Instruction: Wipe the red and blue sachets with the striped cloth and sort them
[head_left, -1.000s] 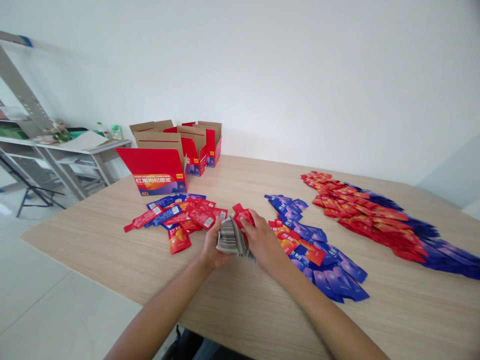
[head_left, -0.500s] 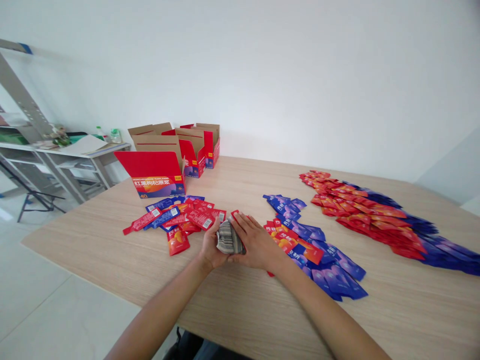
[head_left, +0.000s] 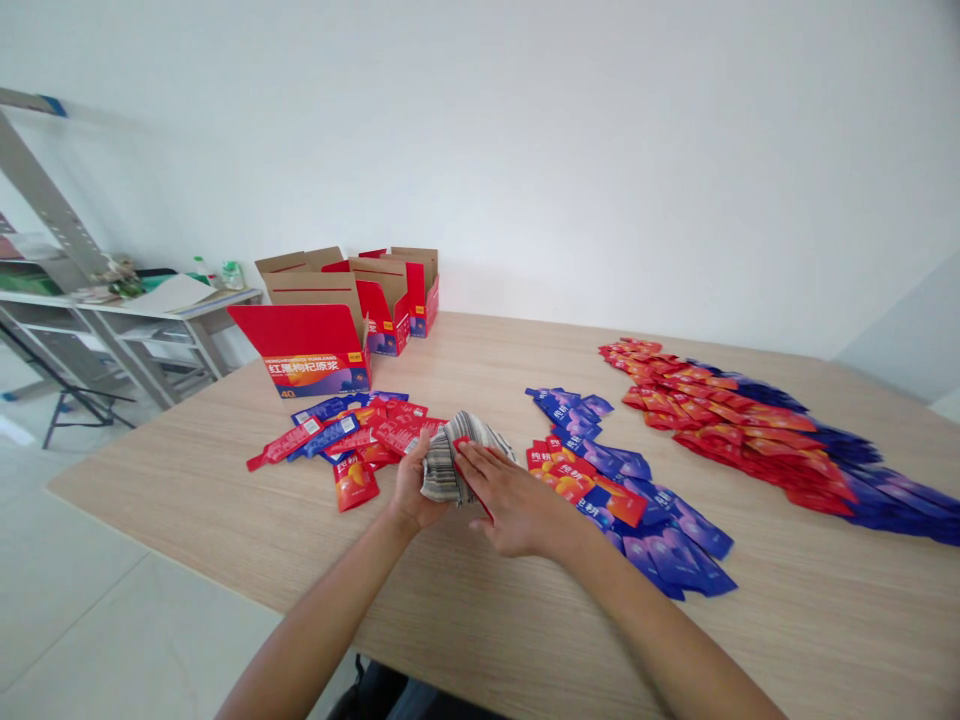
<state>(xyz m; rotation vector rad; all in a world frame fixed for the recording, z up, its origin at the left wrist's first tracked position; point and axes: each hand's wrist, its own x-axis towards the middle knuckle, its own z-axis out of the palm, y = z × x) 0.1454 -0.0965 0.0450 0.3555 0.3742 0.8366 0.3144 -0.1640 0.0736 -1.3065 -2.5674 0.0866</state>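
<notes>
My left hand (head_left: 417,492) is closed around a striped cloth (head_left: 441,468) held above the table's near middle. A red pouch (head_left: 462,442) lies against that cloth, mostly covered by the fingers of my right hand (head_left: 519,508), which press it there. To the left of my hands is a loose pile of red and blue pouches (head_left: 356,483), several showing barcodes. Close to my right forearm, blue and red pouches (head_left: 667,560) are spread in an overlapping heap.
Open red cartons (head_left: 315,372) stand at the back left of the wooden table (head_left: 480,620). A long bank of stacked red and blue pouches (head_left: 750,440) runs along the right. Beyond the left edge are a grey desk (head_left: 172,310) and a folding stand (head_left: 82,410).
The striped cloth has opened out and now shows above and behind my right hand. My right hand has slid slightly down and right, with the red pouch more visible under it.
</notes>
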